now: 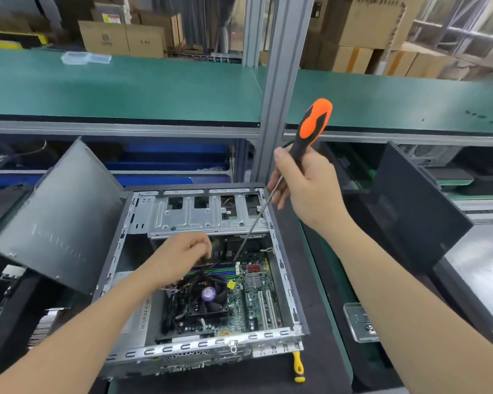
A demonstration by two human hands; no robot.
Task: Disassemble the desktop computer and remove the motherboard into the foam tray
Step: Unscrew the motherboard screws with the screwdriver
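Unscrewing stage. Motherboard (pixel 254 294) sits in the case (pixel 211 348), right half, not yet out. Right hand (pixel 305 189) grips screwdriver (pixel 310 129), tip at board's far edge; left hand (pixel 180 254) pinches cables (pixel 182 302). Next, likely: seat tip square on screw, keep cables clear.

We found the open case (pixel 211 346) on the mat (pixel 320 351), with its drive cage (pixel 205 216) along the far side. The motherboard (pixel 258 302) lay in its near right part, and the fan (pixel 208 297) sat on the board's left. The side panel (pixel 60 217) leaned at the case's left. Our left hand (pixel 180 254) was inside, just beyond the fan. Our right hand (pixel 305 183), above the far right corner, held the screwdriver (pixel 310 132), its tip down at the board's far edge.
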